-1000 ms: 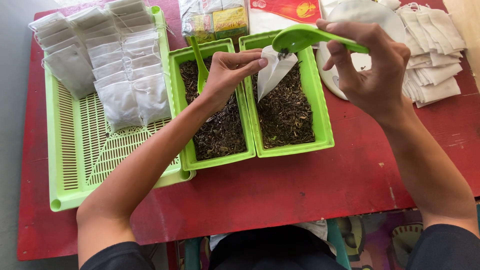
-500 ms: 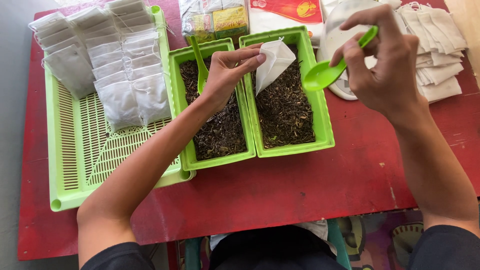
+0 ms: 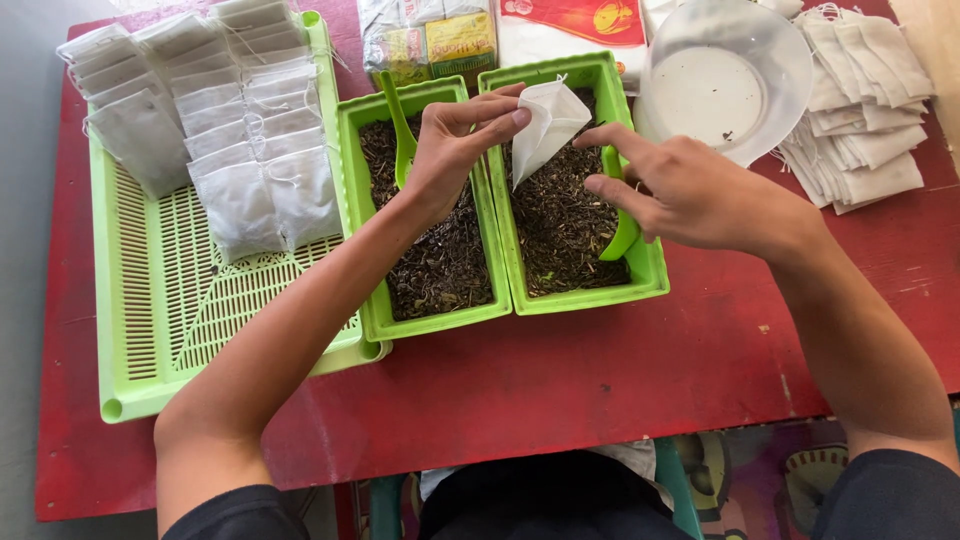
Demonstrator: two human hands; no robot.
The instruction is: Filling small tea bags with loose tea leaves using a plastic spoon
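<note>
My left hand pinches a small white paper tea bag by its top edge and holds it above the right green tub of dark loose tea. My right hand hovers over the same tub with index and middle fingers stretched toward the bag. Under its palm a green plastic spoon leans bowl-down in the tea against the tub's right wall; the fingers are spread, not wrapped round it.
A second green tub of tea holds another green spoon. A slotted green tray at the left carries several filled bags. A clear bowl, stacked empty bags and packets sit behind on the red table.
My right hand tipped the spoon over the bag, swung it away to the right, then came down into the right tub and loosened its grip on it. The left hand kept the bag in place.
</note>
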